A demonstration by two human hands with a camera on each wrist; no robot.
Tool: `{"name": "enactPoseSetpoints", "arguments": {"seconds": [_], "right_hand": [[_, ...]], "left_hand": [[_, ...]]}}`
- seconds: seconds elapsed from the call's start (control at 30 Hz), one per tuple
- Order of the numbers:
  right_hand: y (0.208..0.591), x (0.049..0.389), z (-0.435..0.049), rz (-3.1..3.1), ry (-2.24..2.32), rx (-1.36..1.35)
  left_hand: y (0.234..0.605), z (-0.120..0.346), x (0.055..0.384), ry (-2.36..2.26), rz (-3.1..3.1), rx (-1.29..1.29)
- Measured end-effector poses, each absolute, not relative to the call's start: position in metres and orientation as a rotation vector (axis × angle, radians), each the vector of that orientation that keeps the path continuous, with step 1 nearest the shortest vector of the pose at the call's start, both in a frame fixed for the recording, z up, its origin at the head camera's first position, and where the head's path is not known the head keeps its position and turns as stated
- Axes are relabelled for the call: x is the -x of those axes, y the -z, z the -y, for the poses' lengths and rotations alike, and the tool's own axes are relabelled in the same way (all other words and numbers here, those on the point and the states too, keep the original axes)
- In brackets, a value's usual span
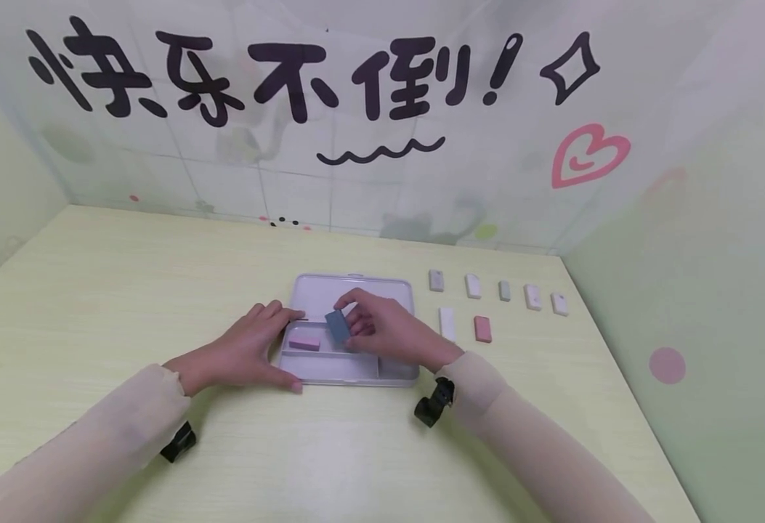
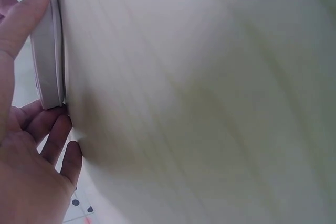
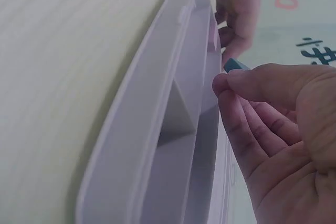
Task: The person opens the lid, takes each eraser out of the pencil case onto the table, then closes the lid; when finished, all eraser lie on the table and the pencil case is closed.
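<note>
A pale grey hinged box [image 1: 346, 381] lies on the table with its lid [image 1: 310, 290] laid open at the back; dividers split its tray into compartments. My left hand [image 1: 241, 352] holds the box at its left end, thumb along the front wall and fingers at the left and back. Between thumb and fingers, my right hand [image 1: 389, 330] pinches a blue-grey eraser [image 1: 338, 327], tilted above the tray. In the right wrist view, only a corner of that eraser [image 3: 235, 65] shows past the fingertips. Inside the back-left compartment lies a pink eraser [image 1: 304, 343].
To the right of the box sit several small erasers in two rows, among them a white one [image 1: 447, 323] and a red-pink one [image 1: 482, 329]. Printed walls [image 1: 382, 189] close off the table's back and sides.
</note>
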State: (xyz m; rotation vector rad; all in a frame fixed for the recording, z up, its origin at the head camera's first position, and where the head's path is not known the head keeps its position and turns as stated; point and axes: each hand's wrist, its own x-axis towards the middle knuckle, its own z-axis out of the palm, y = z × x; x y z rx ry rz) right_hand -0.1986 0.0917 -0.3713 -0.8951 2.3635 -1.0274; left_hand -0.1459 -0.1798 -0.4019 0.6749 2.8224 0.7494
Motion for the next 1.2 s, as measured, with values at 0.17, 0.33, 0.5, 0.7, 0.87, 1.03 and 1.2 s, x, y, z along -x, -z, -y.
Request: {"name": "enactPoseSetpoints", "arguments": {"seconds": [0.17,0.33,0.5,0.7,0.87,1.03,1.2], "right_hand": [[0.373,0.199,-0.116,-2.354,1.157,0.763],[0.374,0.198,-0.144,-2.371,1.259,0.690],[0.374,0.198,-0.177,-2.418,1.288,0.610],[0.375,0.196,-0.223,-2.438,1.363,0.504],[0.374,0.195,-0.259,-2.449,1.416,0.415],[0.373,0.194,-0.290,-2.488,1.389,0.332],[0.379,0.195,-0.316,-2.565,1.325,0.279]], "left_hand": [[0.403,0.180,0.145,-0.748,-2.835,-0.678],[0.403,0.182,0.143,-0.755,-2.843,-0.676],[0.406,0.183,0.142,-0.752,-2.845,-0.687],[0.408,0.183,0.144,-0.754,-2.838,-0.700],[0.408,0.182,0.144,-0.744,-2.841,-0.698],[0.409,0.183,0.144,-0.739,-2.843,-0.695],[0.409,0.182,0.145,-0.743,-2.847,-0.709]]}}
